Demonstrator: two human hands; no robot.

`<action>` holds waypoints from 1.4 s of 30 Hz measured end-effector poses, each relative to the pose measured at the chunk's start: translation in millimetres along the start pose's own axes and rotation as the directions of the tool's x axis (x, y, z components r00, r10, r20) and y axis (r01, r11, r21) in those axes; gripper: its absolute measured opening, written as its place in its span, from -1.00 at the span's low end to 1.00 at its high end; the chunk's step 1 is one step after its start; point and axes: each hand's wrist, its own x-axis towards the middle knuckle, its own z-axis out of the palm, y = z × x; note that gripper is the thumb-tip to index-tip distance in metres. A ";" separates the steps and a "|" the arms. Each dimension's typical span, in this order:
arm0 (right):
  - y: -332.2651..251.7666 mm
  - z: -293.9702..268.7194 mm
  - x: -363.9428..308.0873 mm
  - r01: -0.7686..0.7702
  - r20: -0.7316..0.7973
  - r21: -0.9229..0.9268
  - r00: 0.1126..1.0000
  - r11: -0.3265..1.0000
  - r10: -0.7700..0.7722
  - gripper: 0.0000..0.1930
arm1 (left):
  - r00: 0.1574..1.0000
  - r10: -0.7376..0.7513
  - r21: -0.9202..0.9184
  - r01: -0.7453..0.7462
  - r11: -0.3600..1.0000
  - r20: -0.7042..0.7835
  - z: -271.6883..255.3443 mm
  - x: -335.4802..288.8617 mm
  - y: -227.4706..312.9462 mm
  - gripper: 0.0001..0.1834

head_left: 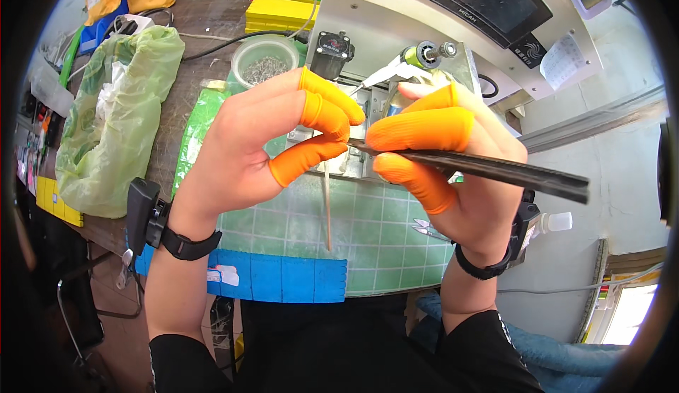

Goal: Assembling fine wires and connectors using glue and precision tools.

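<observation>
My left hand (249, 138) is raised over the green gridded mat, with orange finger cots on its thumb and two fingers. Those fingertips are pinched together; whatever lies between them is too small or hidden to name. My right hand (486, 188), also in orange finger cots, grips black tweezers (523, 172) between thumb and fingers. The tweezer tips meet the left fingertips. A thin wooden stick (327, 213) shows below the left fingers; whether it touches them I cannot tell. Behind both hands is a machine, partly covered by them.
A tub of fine metal pieces (265, 64) stands behind my left hand. A screen (481, 1) is on the machine's panel. Blue strip (297, 277) lines the mat's front edge; small scissors (430, 229) lie at right. A green plastic bag (117, 124) and yellow stacks (279, 15) sit left and back.
</observation>
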 end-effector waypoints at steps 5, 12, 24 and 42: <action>2.7 -19.5 -1.0 0.101 -0.063 -0.036 0.993 0.994 -0.103 -0.71 | 0.997 -0.073 -0.065 0.071 0.995 -0.027 -0.6 -4.5 -0.2 -0.86; -38.0 -79.1 -46.2 -0.128 0.616 -0.210 0.753 0.969 0.233 -0.78 | 0.999 -0.054 -0.050 0.053 0.997 -0.006 -4.1 -2.1 -2.1 -0.85; 5.7 -71.8 -139.1 -0.568 -0.045 -0.374 0.801 0.733 0.598 -0.61 | 0.999 0.018 0.088 -0.014 0.996 -0.038 5.0 5.8 23.5 -0.78; 61.4 -63.2 -176.7 -0.594 -0.410 -0.214 0.775 0.775 0.480 -0.67 | 0.980 0.005 0.352 0.067 0.934 -0.199 -28.9 -8.9 64.9 -0.79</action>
